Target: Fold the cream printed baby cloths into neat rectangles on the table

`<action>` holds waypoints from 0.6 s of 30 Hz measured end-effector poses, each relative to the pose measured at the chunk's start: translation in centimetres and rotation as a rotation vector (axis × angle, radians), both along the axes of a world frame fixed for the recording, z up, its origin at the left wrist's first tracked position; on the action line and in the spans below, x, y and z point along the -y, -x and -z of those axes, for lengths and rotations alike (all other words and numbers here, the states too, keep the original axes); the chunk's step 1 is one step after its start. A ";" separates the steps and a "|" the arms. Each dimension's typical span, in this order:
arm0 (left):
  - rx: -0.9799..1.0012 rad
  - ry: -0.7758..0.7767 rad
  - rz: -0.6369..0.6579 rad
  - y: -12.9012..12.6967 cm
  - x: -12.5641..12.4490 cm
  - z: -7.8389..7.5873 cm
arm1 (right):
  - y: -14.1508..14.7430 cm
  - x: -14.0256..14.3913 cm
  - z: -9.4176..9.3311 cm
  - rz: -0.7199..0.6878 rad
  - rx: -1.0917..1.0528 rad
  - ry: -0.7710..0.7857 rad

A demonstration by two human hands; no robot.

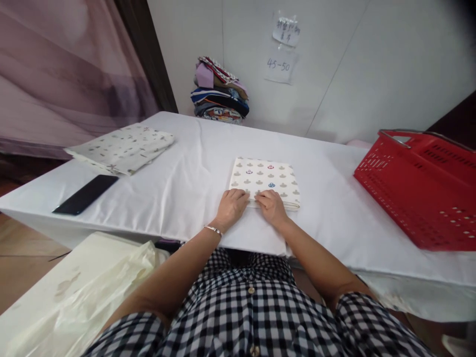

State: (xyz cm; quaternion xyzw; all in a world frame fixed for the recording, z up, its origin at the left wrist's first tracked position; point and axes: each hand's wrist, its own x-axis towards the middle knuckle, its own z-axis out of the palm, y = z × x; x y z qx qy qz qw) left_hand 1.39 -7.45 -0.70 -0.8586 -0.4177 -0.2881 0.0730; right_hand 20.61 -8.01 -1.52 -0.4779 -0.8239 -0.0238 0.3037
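A white cloth printed with grey shapes and a few red, purple and blue anchor-like motifs lies folded into a flat rectangle on the table. At the left part of its near edge, my left hand has its fingers bent and pinched on the fabric. My right hand is close beside it, its fingers likewise curled onto the same near edge. Folded layers show along the cloth's near right side. The thumbs and the exact grip are partly hidden under the fingers.
A white-covered table bears another patterned cloth and a black flat phone-like object at left. To the right stands a red plastic basket. Folded fabrics are stacked by the wall. A pale plastic sheet lies at lower left.
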 end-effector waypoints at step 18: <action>0.075 0.054 0.038 -0.5 -1.0 0.7 | -9.1 2.5 0.2 0.129 -0.100 -0.039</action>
